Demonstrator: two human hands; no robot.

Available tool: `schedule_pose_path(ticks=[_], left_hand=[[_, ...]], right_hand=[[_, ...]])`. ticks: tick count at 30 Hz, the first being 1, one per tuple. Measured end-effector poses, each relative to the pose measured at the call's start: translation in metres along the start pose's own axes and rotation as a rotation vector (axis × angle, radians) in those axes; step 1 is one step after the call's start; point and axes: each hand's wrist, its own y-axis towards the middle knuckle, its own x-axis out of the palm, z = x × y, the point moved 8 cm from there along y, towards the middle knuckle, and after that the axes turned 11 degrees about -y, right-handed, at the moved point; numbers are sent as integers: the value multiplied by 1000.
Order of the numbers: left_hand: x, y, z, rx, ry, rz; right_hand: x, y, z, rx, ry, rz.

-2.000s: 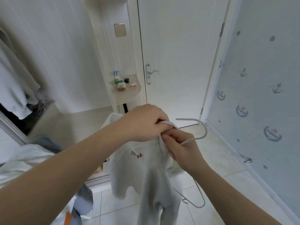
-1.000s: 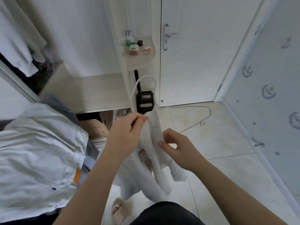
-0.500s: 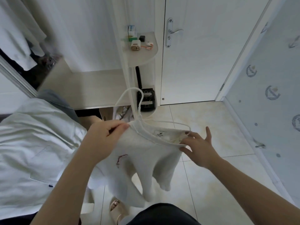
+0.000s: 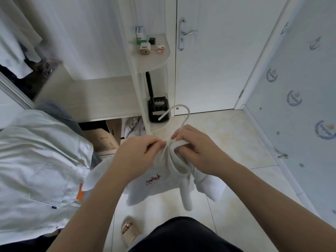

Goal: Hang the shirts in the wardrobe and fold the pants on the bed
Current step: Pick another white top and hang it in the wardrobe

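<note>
Fingers (image 4: 156, 142) on left hand (image 4: 138, 153) and right hand (image 4: 199, 151) are curled, pinching the white shirt (image 4: 160, 184) collar below the hanger (image 4: 188, 112) (hook points up toward the door (image 4: 209, 70)); shirt dangles lengthwise down over the floor (image 4: 227, 139).

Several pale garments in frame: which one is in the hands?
The white shirt with red embroidery, gripped at its collar by left hand and right hand, hanger hook poking out. The pale green shirt lies at left; other clothes hang in the wardrobe.

We found no text we could read; the red stitched script on the white shirt (image 4: 154, 186) was illegible; the dark print on the cardboard box (image 4: 104, 141) was too small.
</note>
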Motion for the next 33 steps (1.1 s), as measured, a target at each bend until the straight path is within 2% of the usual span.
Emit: schedule_pose_path(ticks=[4,7,12,21,26,30,33], left_hand=[[-4,2,-4,9,-87,-64],[-8,2,-16,0,-85,-118],[-29,2,-34,0,-97,-46],[-13,2,-38,-33,-84,-43],[-2,-4,-75,-294,-82,-229],[0,-5,-80,-232,0,-156],[-3,-7,-81,-207,-48,-86]], right_hand=[[-10,-10,0,85,199,5],[-19,-17,17,208,160,26],[-38,-29,47,335,58,-20],[-50,-34,44,323,-22,-23],[-48,-37,49,327,1,-2],[-50,-39,50,310,0,16],[-49,-40,53,305,14,-31]])
